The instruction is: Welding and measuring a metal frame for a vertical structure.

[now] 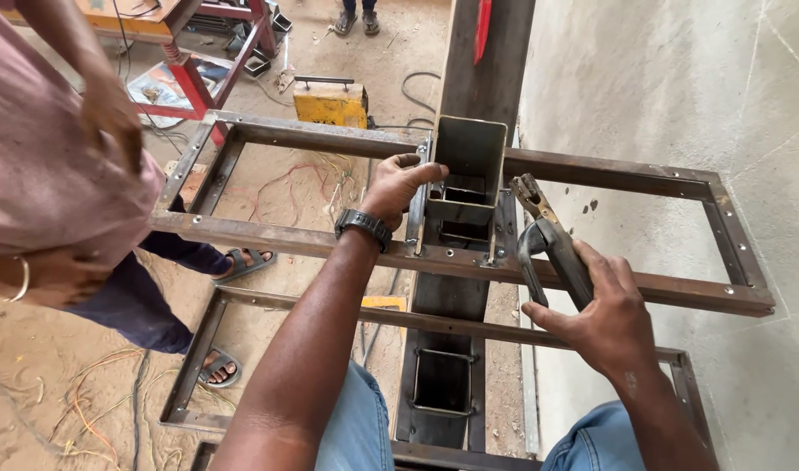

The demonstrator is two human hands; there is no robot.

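Head view: left hand [398, 185] closed around the edge of a short square steel tube [467, 170], keeping it upright against the dark vertical steel post [491, 65], just above the upper rail of the rusty steel frame [269, 237]. Right hand [611, 316] wrapped firmly on the handle of a welding electrode holder [546, 240], its worn metal clamp aimed up and left, close to the right side of the tube but apart from it. No rod visible in the clamp, as far as can be told.

Step in hand, by judgement: positioning the tube piece and bringing the holder toward the joint. Next move probably asks for a steady left grip and a small, exact approach of the clamp tip to the seam.

Materials: tube of grey plain steel, open on top, flat walls; frame of long rectangular bars, brown with rust, with small bolts at the far right corner. Black wristwatch [363, 225] on the left wrist. Yellow boxy welding machine [331, 103] on the sandy floor behind. Another person [59, 174] standing at the frame's left end, in sandals.
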